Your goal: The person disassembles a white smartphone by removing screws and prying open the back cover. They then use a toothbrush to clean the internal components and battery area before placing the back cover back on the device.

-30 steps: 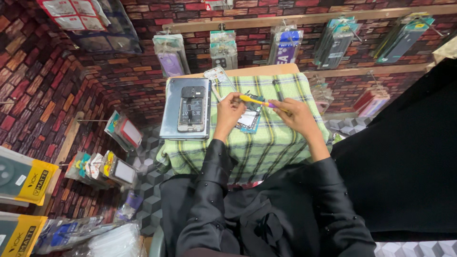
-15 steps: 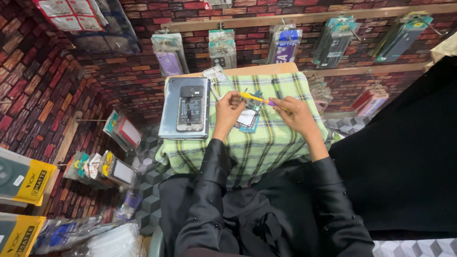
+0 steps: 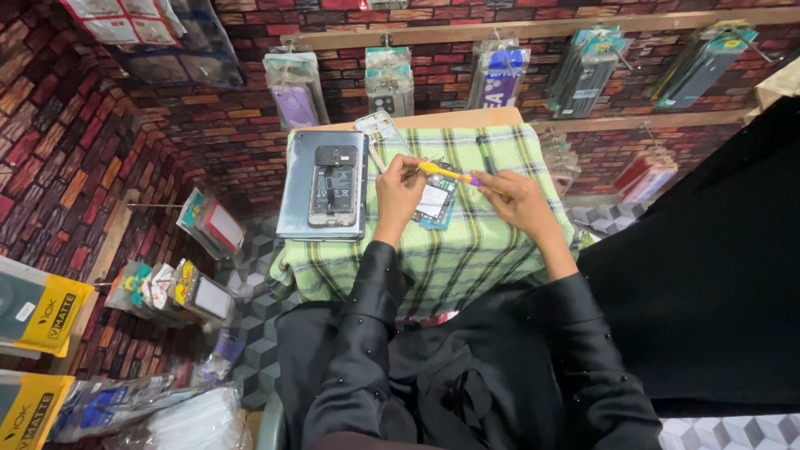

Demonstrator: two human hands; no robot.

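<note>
Though half hidden, circuit board (image 3: 433,202) underhand.

Green checked cloth (image 3: 467,258), opened phone (image 3: 333,185) on grey tray (image 3: 293,192), packaged phone cases (image 3: 390,79) hanging on brick wall (image 3: 208,125)

Walls (image 3: 167,142): covered in red and brown brick pattern, ahead and at left. Wooden rails (image 3: 533,29): two are fixed across the far wall, one above the other; packaged cases (image 3: 293,87) are hung from hooks along them. More packets (image 3: 179,287) are hung on the left wall. Floor (image 3: 250,350): laid with grey cube-pattern tiles. Bench (image 3: 467,250): small, draped with a green plaid cloth. Black drape (image 3: 717,275): hung at right. Light: even.
</note>
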